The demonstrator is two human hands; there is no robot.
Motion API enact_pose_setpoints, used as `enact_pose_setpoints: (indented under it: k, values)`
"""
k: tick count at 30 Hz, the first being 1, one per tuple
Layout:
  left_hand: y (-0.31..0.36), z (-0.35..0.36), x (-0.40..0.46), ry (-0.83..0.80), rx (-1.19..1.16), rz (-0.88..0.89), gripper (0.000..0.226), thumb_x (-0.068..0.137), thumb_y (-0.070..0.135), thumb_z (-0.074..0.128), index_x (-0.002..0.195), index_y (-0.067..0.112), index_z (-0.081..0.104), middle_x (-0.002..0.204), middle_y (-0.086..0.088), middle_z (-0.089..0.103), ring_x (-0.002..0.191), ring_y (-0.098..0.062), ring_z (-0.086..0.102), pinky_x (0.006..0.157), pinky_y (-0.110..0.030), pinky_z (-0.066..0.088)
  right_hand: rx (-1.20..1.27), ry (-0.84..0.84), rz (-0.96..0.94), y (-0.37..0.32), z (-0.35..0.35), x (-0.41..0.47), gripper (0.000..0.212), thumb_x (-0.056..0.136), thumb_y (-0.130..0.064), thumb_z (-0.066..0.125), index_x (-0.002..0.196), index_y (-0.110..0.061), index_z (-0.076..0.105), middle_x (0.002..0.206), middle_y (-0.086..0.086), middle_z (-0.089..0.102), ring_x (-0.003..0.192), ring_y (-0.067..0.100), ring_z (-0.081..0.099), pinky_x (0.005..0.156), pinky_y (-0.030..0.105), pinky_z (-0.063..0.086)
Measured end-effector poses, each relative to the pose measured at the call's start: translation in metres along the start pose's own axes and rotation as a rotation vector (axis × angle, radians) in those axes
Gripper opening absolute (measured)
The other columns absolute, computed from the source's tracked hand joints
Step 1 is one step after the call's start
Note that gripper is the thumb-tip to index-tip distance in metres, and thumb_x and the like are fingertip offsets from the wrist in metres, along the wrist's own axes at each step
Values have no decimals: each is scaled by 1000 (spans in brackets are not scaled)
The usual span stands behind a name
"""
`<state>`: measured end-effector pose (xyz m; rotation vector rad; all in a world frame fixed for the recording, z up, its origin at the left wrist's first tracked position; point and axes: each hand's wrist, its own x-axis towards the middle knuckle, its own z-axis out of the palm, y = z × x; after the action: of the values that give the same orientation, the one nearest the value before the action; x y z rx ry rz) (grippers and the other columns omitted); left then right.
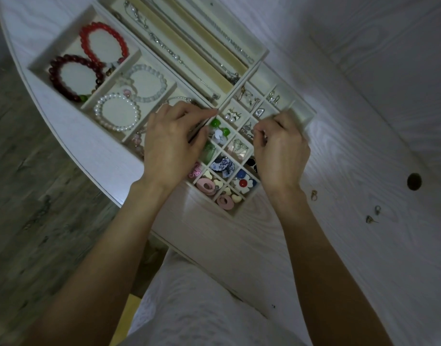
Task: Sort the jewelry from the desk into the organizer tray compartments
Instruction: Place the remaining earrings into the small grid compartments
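Where hands (224, 146) hover, tray (304, 113) compartments hidden; pinched item unclear.

My left hand (170, 146) and right hand (280, 149) hovered side by side, backs up, forearms reaching forward, fingers curled under, each fingertips pinched together.

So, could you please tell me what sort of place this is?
Probably a room at home, at a desk or dressing table: a white wood-grain desk, an organizer tray of bead bracelets and earrings, and plank flooring.
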<state>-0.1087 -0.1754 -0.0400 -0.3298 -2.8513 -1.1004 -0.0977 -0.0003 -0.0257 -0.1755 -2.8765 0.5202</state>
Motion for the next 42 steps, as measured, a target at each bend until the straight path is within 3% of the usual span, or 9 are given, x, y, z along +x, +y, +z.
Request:
enact_pose_setpoints:
  k: [9,14,16,20,23,26,32,38,42]
  values:
    - [3,-1,0,27,47,7,32,89,21,63,120,19,65,105,-6,64,98,-24,57,88,-36,40,47,-14,55,-1,-8,-1,3,80,-9,71,81,-9,74,86,5,66,67,14,63,58,26,51]
    - [28,5,-13,-42,94,122,32,89,29,60,117,17,66,104,-6,64,93,-25,54,80,-26,28,125,83,113,21,-45,-22,12,88,-15,64,93,-9,72,91,4,64,75,1,50,66,9,38]
    - [40,14,-21,-103,113,193,32,86,33,64,113,16,68,99,-6,65,90,-27,55,75,-27,29,138,104,176,41,-62,-40,14,89,-15,62,98,-10,71,92,5,62,74,4,50,67,10,36]
    - [67,32,-32,-197,142,282,35,85,39,57,107,15,71,94,-6,65,89,-29,54,72,-34,37,65,-57,403,99,-86,-83,27,88,-14,63,114,-11,64,109,10,57,88,19,56,78,31,48]
    - [74,39,-33,-221,193,262,37,83,37,53,109,17,71,96,-5,65,91,-28,52,74,-36,39,154,-198,548,120,-85,-108,44,81,-22,72,122,-15,58,114,6,53,88,12,51,80,31,47]
    - [77,40,-27,-269,227,266,36,82,33,56,111,17,71,98,-6,66,90,-32,54,75,-39,43,221,-163,485,114,-70,-111,42,78,-22,75,116,-12,61,105,2,52,83,12,50,75,21,38]
    - [78,42,-30,-265,240,275,32,82,21,70,112,14,70,101,-5,66,91,-30,52,79,-34,36,201,11,365,105,-45,-102,3,82,-10,68,84,-8,69,83,6,63,68,14,54,65,17,36]
    - [80,44,-33,-258,237,249,30,85,23,64,113,14,70,100,-3,66,91,-29,54,83,-31,34,235,3,299,109,-46,-104,7,90,-15,58,87,-9,60,86,4,60,76,18,54,66,32,45]
    - [82,42,-31,-262,210,224,31,86,30,60,113,18,70,100,-2,65,90,-25,51,81,-30,34,483,10,354,102,-65,-76,7,89,-14,62,83,-18,61,72,-12,59,67,1,56,63,16,45]
